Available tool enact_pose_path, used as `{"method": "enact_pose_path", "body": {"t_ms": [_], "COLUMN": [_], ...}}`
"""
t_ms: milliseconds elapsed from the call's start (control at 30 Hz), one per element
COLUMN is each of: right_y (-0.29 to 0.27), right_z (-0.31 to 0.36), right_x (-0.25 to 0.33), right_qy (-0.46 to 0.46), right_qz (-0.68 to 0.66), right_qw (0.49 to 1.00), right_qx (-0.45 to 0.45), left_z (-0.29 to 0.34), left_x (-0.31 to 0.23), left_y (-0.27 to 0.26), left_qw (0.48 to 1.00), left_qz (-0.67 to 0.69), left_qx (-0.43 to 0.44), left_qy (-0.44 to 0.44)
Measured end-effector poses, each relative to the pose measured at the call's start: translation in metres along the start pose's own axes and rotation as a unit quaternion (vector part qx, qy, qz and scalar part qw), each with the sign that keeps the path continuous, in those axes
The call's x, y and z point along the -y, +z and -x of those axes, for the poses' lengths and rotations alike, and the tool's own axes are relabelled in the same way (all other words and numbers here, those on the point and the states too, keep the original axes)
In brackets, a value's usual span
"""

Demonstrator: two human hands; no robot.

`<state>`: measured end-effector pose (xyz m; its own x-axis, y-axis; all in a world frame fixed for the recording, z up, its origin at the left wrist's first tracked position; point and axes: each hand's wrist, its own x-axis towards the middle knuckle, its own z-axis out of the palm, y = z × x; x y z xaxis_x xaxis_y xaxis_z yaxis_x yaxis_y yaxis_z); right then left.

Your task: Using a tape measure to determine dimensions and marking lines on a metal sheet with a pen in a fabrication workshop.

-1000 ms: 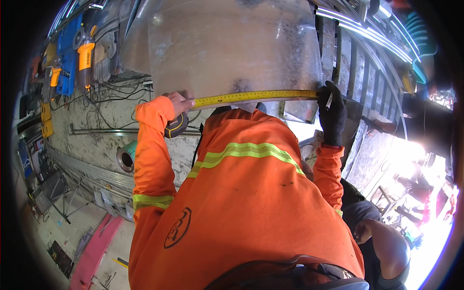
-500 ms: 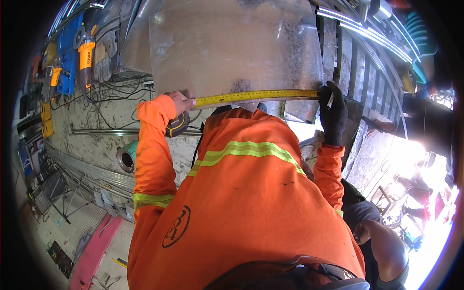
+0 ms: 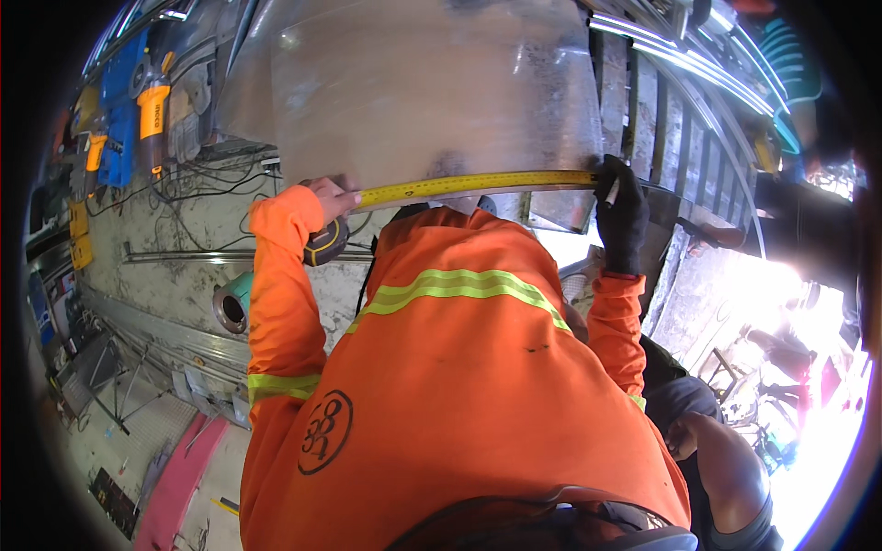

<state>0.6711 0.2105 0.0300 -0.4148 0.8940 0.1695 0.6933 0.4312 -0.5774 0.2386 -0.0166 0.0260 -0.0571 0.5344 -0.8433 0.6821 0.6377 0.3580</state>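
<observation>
A yellow tape measure blade (image 3: 478,185) stretches across the near edge of a dull metal sheet (image 3: 413,92). My left hand (image 3: 331,197), bare, pinches the blade at the sheet's left corner. Just below hangs the black and yellow tape measure case (image 3: 327,242), partly covered by my hand and cuff. At the other corner, my right hand (image 3: 621,211) in a black glove closes on the blade's end. A short white stick like a marker (image 3: 613,191) pokes out of the glove; its remaining length is hidden.
Orange angle grinders (image 3: 152,115) with cables lie at the left beside a blue case (image 3: 116,138). A slatted metal rack (image 3: 671,129) and bright metal tubes (image 3: 689,66) are at the right. Another person's arm (image 3: 733,473) shows low right. A green-rimmed pipe (image 3: 231,305) lies left.
The whole view has shifted slightly, so everything sits a little further left. Both hands keep their hold on the tape, which still spans the sheet's near edge.
</observation>
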Motion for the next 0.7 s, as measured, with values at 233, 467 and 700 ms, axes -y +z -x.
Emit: {"method": "enact_pose_path", "body": {"t_ms": [233,467,700], "right_y": [-0.006,-0.014,-0.011], "right_z": [-0.010,-0.010,-0.004], "right_x": [0.005,-0.004,0.024], "right_qy": [-0.010,-0.017,-0.038], "right_qz": [0.076,-0.015,-0.114], "right_qw": [0.995,0.998,0.991], "right_qx": [0.058,0.053,0.053], "left_z": [0.008,0.041,0.054], "left_x": [-0.001,-0.027,-0.043], "left_y": [0.005,-0.002,0.011], "left_qw": [1.000,0.999,0.989], "left_qz": [0.008,0.008,0.083], "left_qx": [-0.017,-0.033,-0.070], "left_qy": [0.010,0.019,0.099]}}
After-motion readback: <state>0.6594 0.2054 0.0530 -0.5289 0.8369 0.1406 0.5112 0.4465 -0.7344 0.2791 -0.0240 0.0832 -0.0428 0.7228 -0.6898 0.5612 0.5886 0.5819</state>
